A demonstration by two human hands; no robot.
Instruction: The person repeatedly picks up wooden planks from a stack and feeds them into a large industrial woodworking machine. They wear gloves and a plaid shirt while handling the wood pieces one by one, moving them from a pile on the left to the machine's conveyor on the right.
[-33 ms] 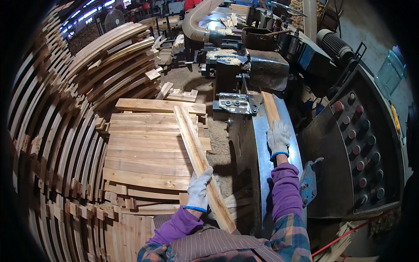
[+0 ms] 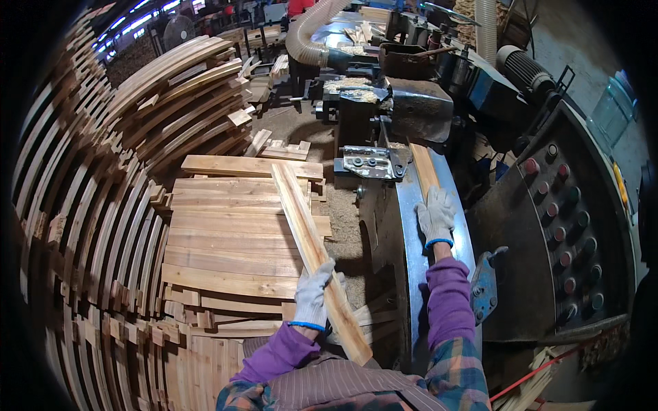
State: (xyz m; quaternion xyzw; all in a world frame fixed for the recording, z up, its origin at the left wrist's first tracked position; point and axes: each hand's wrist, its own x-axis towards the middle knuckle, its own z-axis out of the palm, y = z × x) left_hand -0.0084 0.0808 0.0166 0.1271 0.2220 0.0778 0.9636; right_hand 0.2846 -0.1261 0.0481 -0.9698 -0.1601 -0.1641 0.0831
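My left hand (image 2: 312, 299), in a white knit glove with a blue cuff, is closed around a long wooden board (image 2: 307, 236). That board slants from near my apron up over a stack of boards (image 2: 226, 240). On the right, my gloved right hand (image 2: 436, 216) lies with fingers stretched forward on the near end of another wooden strip (image 2: 423, 166). This strip rests on the shiny metal bed (image 2: 413, 226) of a woodworking machine. Its far end reaches toward the dark machine housing (image 2: 419, 109), beside a metal guide block (image 2: 370, 163).
Tall stacks of curved wooden slats (image 2: 103, 233) fill the left side. A control panel (image 2: 569, 233) with several round buttons stands at the right. A ribbed hose (image 2: 306, 38) curves over the machine. Sawdust covers the floor (image 2: 343, 219) between boards and machine. A blue lever bracket (image 2: 484, 291) juts beside the bed.
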